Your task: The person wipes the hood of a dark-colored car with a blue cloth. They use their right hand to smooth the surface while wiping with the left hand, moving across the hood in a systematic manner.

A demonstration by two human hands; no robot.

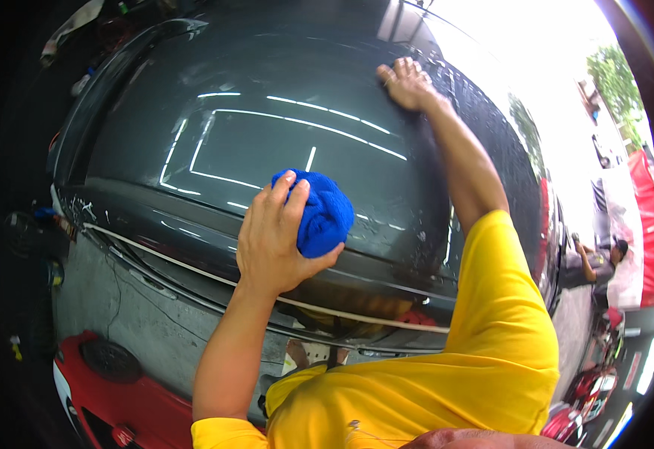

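A bunched blue cloth (325, 215), towel-like in texture, is in my left hand (273, 236), whose fingers and thumb curl round it. The cloth is above the near side of a dark, glossy car roof (267, 153); whether it touches the paint I cannot tell. Stretched far forward, my right hand (409, 82) lies flat on the roof near its far right part, with the fingers extended and nothing seen in them. Water drops dot the surface to the right of that hand.
Along the car's near side runs a pale trim strip (162, 258). A red car (129, 396) stands behind at lower left, on a grey floor (158, 299) crossed by a thin cable. Another person (596, 266) is at the far right, near a red sheet (652, 224).
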